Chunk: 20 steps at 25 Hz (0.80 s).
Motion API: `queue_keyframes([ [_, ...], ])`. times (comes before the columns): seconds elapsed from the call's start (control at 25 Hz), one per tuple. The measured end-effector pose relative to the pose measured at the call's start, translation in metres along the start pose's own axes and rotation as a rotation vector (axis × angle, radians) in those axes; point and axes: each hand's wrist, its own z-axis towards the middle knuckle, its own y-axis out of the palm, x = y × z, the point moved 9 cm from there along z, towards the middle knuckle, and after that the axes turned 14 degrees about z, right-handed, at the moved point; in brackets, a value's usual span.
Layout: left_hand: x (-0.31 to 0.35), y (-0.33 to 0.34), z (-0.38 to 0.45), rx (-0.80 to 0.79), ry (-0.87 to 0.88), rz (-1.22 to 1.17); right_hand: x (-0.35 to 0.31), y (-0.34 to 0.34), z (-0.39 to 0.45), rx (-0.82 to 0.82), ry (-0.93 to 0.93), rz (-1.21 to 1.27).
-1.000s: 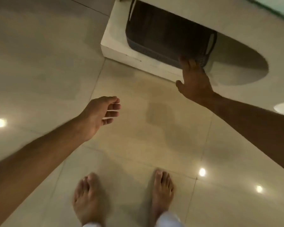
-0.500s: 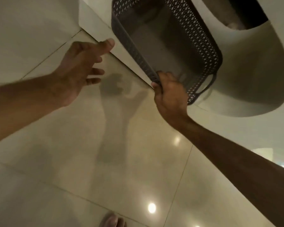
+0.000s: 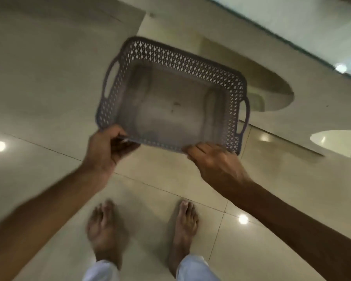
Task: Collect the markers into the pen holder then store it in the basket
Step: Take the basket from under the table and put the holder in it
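Note:
A grey perforated plastic basket (image 3: pixel 182 61) with a handle at each short end is held in the air above the tiled floor, its inside bare. My left hand (image 3: pixel 105 149) grips the near rim at its left corner. My right hand (image 3: pixel 213 161) grips the same rim toward the right corner. No markers and no pen holder are in view.
My two bare feet (image 3: pixel 144 230) stand on glossy beige floor tiles (image 3: pixel 49 98) below the basket. A low pale curved ledge (image 3: pixel 272 86) runs behind the basket at the upper right. Light reflections dot the floor.
The basket came out from the ledge recess, pulled by my right hand. My left hand moved in and took hold of its near rim. The view tilted down to my feet.

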Motion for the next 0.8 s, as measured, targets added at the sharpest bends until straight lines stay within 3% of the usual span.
queue_keyframes([
  [0.2, 0.058, 0.004, -0.12, 0.136, -0.077, -0.021, -0.02, -0.139, -0.042, -0.049, 0.152, -0.021],
  [0.4, 0.116, 0.021, -0.196, 0.079, -0.089, 0.014, -0.071, -0.212, -0.067, -0.104, 0.113, -0.08],
  [0.64, 0.204, 0.047, -0.186, 0.003, -0.077, 0.049, -0.079, -0.282, -0.043, 0.04, 0.247, -0.028],
  [0.8, 0.278, 0.087, -0.155, -0.018, 0.01, 0.088, -0.02, -0.355, -0.018, 0.342, 0.487, 0.266],
])
